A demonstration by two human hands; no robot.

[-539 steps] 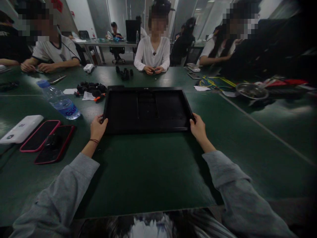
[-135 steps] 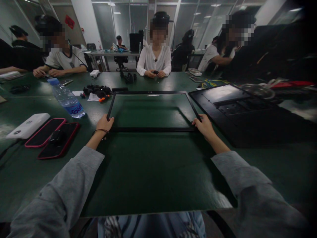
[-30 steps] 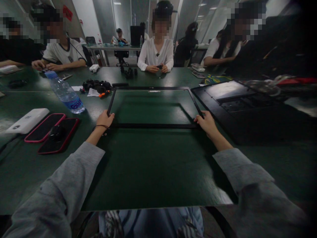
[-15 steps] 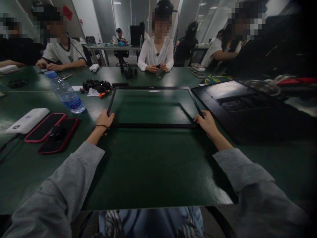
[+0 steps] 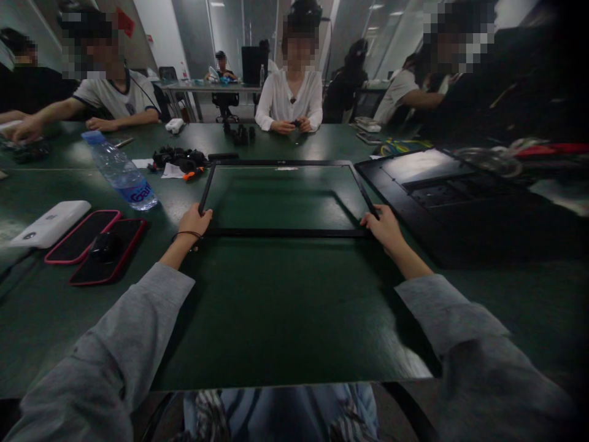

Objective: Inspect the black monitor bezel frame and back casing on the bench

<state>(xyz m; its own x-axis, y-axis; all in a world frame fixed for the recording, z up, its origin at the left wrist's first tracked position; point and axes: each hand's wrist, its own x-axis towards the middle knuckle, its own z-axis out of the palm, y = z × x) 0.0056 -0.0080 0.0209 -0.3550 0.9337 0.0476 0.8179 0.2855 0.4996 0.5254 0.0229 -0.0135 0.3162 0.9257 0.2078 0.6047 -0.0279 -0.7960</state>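
Observation:
A thin black rectangular frame (image 5: 285,233) lies flat on the green table (image 5: 285,307) in front of me, the table showing through its middle. My left hand (image 5: 193,222) is closed on the frame's near left corner. My right hand (image 5: 384,226) grips the near right corner, fingers curled over the edge. A large black back panel (image 5: 442,190) lies to the right of the frame, next to my right hand.
On the left lie a water bottle (image 5: 120,173), a white power bank (image 5: 46,222) and two red-edged phones (image 5: 94,245). Small black parts (image 5: 180,159) sit beyond the frame. A metal bowl (image 5: 488,161) and cables are at the far right. Several people sit round the table.
Since 18 s ago the black panel has gone from the frame to the right side of the table. In the last second my hands and the frame have stayed put; a person at far left reached out.

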